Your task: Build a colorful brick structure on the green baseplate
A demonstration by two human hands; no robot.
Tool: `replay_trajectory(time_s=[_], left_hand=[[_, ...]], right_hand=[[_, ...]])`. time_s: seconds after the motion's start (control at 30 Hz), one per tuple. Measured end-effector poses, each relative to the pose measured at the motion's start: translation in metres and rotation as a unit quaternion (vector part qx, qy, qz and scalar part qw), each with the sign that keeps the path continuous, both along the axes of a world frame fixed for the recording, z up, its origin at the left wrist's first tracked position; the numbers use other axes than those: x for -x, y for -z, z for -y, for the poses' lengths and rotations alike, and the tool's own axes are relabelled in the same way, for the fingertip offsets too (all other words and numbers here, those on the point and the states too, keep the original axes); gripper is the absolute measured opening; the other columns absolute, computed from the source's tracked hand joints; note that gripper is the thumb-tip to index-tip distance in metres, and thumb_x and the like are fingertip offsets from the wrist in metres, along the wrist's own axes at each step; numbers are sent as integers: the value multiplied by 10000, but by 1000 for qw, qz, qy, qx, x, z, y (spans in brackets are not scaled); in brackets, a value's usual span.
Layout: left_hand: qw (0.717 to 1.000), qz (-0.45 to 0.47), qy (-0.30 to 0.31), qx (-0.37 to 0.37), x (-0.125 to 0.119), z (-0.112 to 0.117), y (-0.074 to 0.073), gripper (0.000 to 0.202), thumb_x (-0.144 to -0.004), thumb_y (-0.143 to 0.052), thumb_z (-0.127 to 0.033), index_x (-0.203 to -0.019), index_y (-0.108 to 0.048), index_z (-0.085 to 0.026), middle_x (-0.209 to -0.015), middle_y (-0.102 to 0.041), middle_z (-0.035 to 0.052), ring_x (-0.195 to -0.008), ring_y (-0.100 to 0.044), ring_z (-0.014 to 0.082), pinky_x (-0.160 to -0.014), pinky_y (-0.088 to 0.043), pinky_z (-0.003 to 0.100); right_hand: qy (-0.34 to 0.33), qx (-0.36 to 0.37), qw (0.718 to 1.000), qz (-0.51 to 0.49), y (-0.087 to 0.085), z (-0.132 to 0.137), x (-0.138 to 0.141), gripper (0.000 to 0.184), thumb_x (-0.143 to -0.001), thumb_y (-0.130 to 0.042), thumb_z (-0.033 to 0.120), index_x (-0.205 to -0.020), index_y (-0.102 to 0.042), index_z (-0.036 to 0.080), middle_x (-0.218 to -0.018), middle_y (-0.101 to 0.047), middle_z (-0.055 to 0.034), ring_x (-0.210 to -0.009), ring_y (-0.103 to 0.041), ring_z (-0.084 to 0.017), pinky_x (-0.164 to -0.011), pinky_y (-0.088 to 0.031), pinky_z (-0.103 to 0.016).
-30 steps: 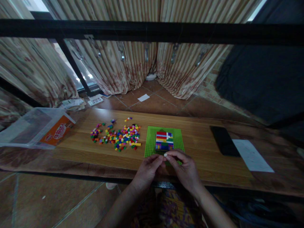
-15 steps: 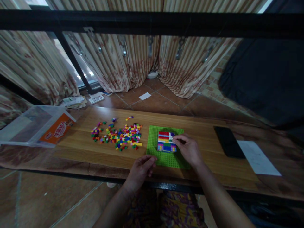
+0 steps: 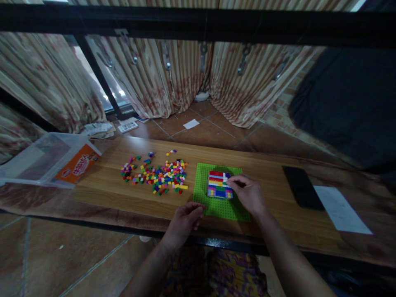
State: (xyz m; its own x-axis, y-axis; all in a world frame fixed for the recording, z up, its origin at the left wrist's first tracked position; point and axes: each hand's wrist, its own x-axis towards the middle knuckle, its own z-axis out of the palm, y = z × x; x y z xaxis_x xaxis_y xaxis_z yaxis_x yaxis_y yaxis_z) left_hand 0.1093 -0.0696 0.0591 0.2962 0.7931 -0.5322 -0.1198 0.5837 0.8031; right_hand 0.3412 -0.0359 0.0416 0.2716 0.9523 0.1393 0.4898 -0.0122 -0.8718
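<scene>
A green studded baseplate point(image 3: 227, 209) lies on the wooden board, bearing a block of colourful toy bricks point(image 3: 219, 185) in rows of red, white, yellow, blue and purple. At the right side of that block is my right hand point(image 3: 249, 194), its thumb and index finger pinched together over the bricks. Whatever sits between those fingertips is too small to make out. My left hand point(image 3: 187, 216) rests at the plate's near left corner with its fingers curled and closed; what they hold, if anything, is hidden. Left of the plate, many loose bricks point(image 3: 163, 177) are spread in a pile.
A clear plastic box point(image 3: 46, 154) with an orange label stands at the left end of the wooden board point(image 3: 105, 194). On the right lie a black flat tablet-like object point(image 3: 303, 187) and a white sheet of paper point(image 3: 342, 210). A dark bar point(image 3: 185, 24) crosses above.
The view has shifted slightly, so the board and bricks appear a little further right. My right hand stays pinched at the brick block; my left hand has hardly moved.
</scene>
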Motion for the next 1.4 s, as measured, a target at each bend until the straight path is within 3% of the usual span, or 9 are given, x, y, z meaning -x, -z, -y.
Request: replay_trajectory(time_s=[0.33,0.6,1.0,1.17,1.4], left_hand=[[1000,6,-2,-8,0,1,-6,321,-653,-713,-367,-849,-626,-127,-614,-539,-38,-495,-420,61,-469,-322,203],[999,-17,-19,-26,13,0,-7,309,-669,-709,-380,-842,-639,-133,-604,-528,-41,-488,-396,58,-472,-309,201],[998,-28,-54,-29,29,-4,-6,312,-666,-706,-383,-842,-647,-132,-556,-489,-54,-472,-365,53,-462,-281,193],[986,-111,-92,-85,47,-12,-4,310,-678,-692,-391,-860,-666,-142,-540,-473,-61,-488,-379,67,-480,-291,196],[951,-227,-128,-167,82,-14,11,244,-704,-659,-379,-823,-685,-168,-669,-622,-7,-657,-557,143,-605,-409,225]], right_hand=[[10,22,1000,-3,-5,1,8,201,-757,-646,397,-716,-724,216,-757,-693,-24,-702,-610,-184,-682,-448,-308],[98,35,991,-85,0,0,9,332,-721,-673,520,-746,-705,190,-716,-704,-37,-666,-614,-187,-632,-451,-301],[114,44,990,-71,2,-9,17,398,-628,-734,574,-704,-677,187,-687,-698,-51,-626,-614,-194,-595,-455,-309],[118,45,990,-59,1,-11,17,419,-618,-725,593,-679,-673,181,-660,-685,-50,-603,-598,-188,-577,-439,-304],[111,4,994,3,-10,2,25,366,-738,-660,559,-734,-672,194,-711,-675,-41,-632,-591,-182,-596,-433,-298]])
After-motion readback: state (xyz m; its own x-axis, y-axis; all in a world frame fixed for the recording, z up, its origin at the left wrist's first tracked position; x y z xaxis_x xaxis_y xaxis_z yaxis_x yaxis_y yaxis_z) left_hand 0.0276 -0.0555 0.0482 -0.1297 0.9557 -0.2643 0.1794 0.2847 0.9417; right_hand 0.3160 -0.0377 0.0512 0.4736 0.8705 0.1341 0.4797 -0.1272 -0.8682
